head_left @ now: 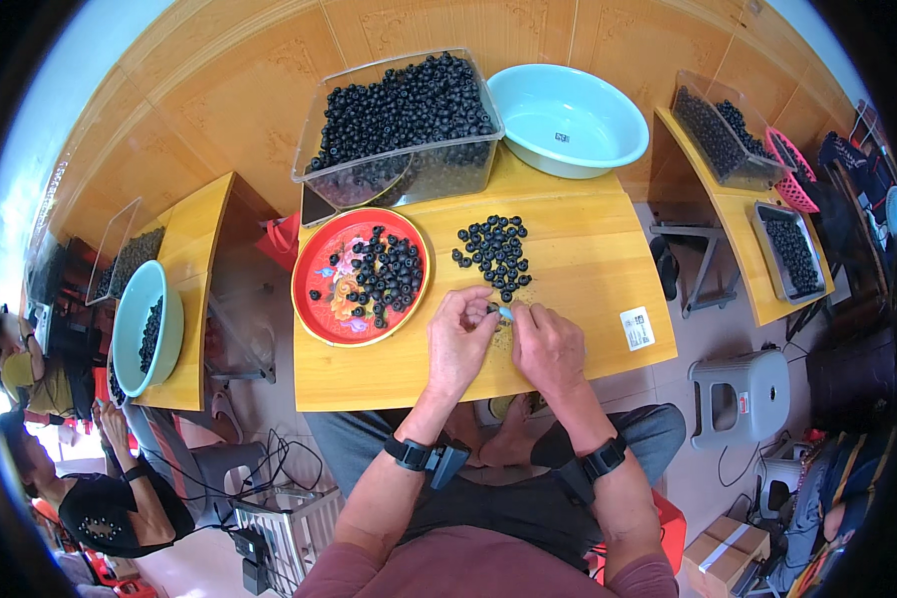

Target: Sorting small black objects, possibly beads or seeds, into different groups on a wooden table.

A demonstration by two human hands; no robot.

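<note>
My left hand (458, 337) is closed in a pinch on a small dark bead (492, 308), mostly covered by the fingertips. A small light-blue piece (505, 313) shows at the fingertips of my right hand (550, 349), which is also closed; whether it is a tool's handle I cannot tell. The two hands almost meet over the front of the yellow table (578, 279). Just beyond them lies a loose pile of round black beads (495, 249). To their left is a red flowered plate (314, 319) with more black beads on it.
At the back stand a clear plastic box (409, 179) full of black beads and a light-blue basin (568, 159). Side tables hold more bead containers, including a blue basin (169, 339) at left. A grey stool (743, 399) stands at right. Another person (120, 498) sits at lower left.
</note>
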